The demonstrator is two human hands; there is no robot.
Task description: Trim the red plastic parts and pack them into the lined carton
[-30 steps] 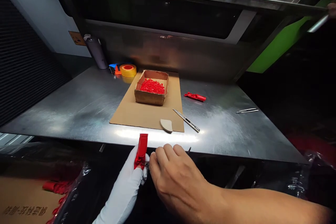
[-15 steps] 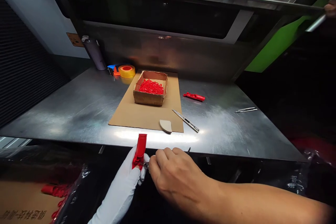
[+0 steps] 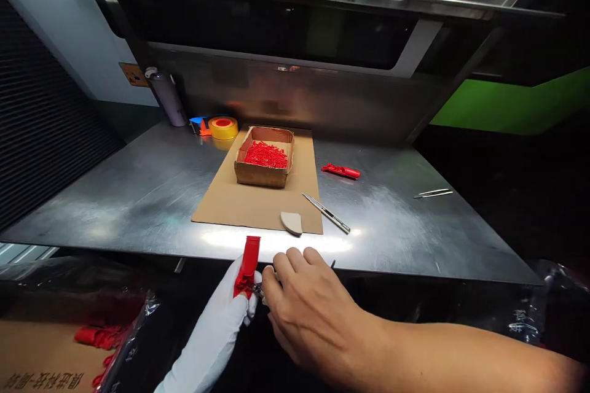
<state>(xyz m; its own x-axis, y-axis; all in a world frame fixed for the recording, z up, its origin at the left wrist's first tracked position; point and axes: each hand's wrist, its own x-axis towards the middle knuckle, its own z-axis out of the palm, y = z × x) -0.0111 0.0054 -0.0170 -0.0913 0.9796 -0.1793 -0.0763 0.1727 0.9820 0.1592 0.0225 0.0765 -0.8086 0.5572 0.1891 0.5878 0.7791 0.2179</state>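
In my gloved left hand (image 3: 233,295), fingers closed, a red plastic part (image 3: 249,261) points upward, its tube-like end on top. My bare right hand (image 3: 308,301) is curled around a metal-tipped hand tool (image 3: 258,289), mostly hidden by the fingers. The tool's tip touches or nearly touches the lower, detailed end of the part. Both hands are in front of the table's near edge. A similar red plastic part (image 3: 341,171) lies on the table beyond them.
On the metal table (image 3: 391,215), a cardboard sheet (image 3: 230,202) carries an open box (image 3: 260,177) of small red pieces. Nearby are a craft knife (image 3: 326,213), beige wedge (image 3: 291,222), tweezers (image 3: 433,193), yellow tape (image 3: 223,128) and bottle (image 3: 168,98). Red parts (image 3: 99,336) lie lower left.
Both hands keep their grip on the red part and the tool, shifting only slightly. My right fingers have lifted and loosened a little. Another person's hand at the far upper right has left view.
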